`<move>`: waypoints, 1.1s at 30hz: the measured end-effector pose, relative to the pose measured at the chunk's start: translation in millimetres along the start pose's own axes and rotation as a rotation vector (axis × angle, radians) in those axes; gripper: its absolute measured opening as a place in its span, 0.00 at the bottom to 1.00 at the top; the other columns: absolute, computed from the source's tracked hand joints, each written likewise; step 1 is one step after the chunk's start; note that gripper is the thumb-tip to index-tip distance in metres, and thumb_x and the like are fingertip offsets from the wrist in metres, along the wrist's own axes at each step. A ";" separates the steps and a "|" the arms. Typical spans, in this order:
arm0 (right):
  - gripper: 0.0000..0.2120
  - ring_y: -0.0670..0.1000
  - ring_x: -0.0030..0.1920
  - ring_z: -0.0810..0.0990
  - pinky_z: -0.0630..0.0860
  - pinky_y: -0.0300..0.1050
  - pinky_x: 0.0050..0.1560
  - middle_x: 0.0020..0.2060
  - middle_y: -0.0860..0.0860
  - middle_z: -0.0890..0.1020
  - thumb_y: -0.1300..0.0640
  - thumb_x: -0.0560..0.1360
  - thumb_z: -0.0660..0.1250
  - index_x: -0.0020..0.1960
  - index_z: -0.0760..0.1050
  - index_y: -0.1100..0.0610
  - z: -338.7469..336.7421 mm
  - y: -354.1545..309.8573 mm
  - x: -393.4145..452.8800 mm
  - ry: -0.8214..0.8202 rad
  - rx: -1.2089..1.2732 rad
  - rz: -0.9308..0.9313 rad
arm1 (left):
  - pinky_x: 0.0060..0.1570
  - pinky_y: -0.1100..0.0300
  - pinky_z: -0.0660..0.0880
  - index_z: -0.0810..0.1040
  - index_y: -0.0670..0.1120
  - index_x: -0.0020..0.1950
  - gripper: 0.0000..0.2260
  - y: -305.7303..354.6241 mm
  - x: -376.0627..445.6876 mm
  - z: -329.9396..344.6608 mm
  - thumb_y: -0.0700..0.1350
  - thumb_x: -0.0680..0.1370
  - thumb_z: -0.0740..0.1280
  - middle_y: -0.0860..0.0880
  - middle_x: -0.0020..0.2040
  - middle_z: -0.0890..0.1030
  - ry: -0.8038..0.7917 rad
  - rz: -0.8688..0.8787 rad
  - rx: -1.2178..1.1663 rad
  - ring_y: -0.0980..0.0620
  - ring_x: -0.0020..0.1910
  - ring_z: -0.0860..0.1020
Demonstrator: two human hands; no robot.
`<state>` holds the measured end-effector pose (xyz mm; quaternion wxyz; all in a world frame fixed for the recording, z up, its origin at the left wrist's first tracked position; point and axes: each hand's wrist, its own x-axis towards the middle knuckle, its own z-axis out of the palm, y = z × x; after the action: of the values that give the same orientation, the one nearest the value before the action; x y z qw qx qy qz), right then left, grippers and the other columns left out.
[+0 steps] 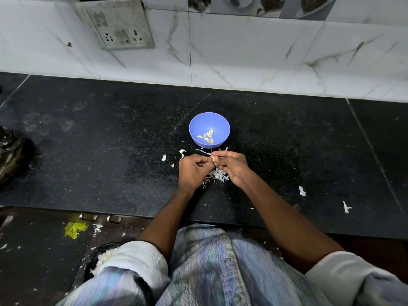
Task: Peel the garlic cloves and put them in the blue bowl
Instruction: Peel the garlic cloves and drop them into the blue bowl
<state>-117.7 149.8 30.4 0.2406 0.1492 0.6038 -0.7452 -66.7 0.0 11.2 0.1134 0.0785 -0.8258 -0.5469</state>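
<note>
At the far left edge of the frame a dark crumpled bag [11, 153] is cut off, and its contents cannot be made out. Moving right along the black granite counter [88, 140], three unpeeled-looking garlic cloves [163, 157] lie loose just left of centre, still awaiting their turn.

At centre, the left hand [193, 171] has its fingers curled in toward the right hand; it seems to steady the clove being worked, though what it grips is hidden behind its own knuckles. Just beside it, the right hand [231, 165] pinches a small clove [213, 159] at its fingertips, with a thin strip of skin [205, 152] trailing off to the left. The step in hand looks like stripping the last skin from this clove. Below and between the hands sits a heap of papery peels [217, 174].

Just above the hands in the frame stands the blue bowl [225, 124], holding several peeled cloves [207, 136]. The next move likely calls for freeing the skin, then a short reach up to drop the clove in.

Toward the lower right, stray white scraps [302, 191] dot the counter. How much skin remains on the held clove is too small to tell.
</note>
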 end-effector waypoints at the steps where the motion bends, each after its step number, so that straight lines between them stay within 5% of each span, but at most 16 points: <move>1: 0.11 0.54 0.51 0.86 0.82 0.44 0.57 0.49 0.60 0.87 0.75 0.75 0.69 0.52 0.84 0.63 0.3 0.2 0.0 0.003 -0.006 0.000 | 0.38 0.63 0.82 0.90 0.45 0.46 0.04 0.6 0.1 0.3 0.42 0.73 0.80 0.55 0.40 0.87 0.001 -0.006 -0.002 0.60 0.36 0.84; 7: 0.10 0.54 0.50 0.86 0.81 0.46 0.58 0.48 0.59 0.88 0.73 0.75 0.71 0.51 0.85 0.61 -1.2 3.7 2.7 -0.016 -0.036 -0.016 | 0.40 0.55 0.84 0.89 0.44 0.43 0.02 -1.4 1.0 4.5 0.41 0.72 0.80 0.53 0.38 0.87 0.006 -0.031 0.025 0.51 0.37 0.85; 13: 0.10 0.50 0.46 0.87 0.82 0.38 0.47 0.48 0.58 0.87 0.73 0.78 0.68 0.54 0.83 0.63 -0.5 -0.3 1.7 -0.066 0.027 0.045 | 0.37 0.62 0.79 0.88 0.46 0.41 0.01 -1.3 -0.1 4.6 0.41 0.73 0.77 0.53 0.35 0.85 0.004 -0.037 0.059 0.61 0.32 0.77; 33: 0.10 0.50 0.46 0.85 0.83 0.41 0.51 0.46 0.57 0.87 0.73 0.76 0.70 0.55 0.82 0.65 -1.2 -1.0 4.1 -0.081 0.103 0.136 | 0.41 0.68 0.75 0.84 0.45 0.50 0.05 0.4 4.5 8.7 0.41 0.81 0.68 0.51 0.41 0.85 0.022 -0.184 -0.100 0.62 0.36 0.78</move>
<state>-121.7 150.4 28.9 0.3067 0.1718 0.5431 -0.7625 -73.4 6.7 8.8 0.0754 0.1541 -0.7855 -0.5946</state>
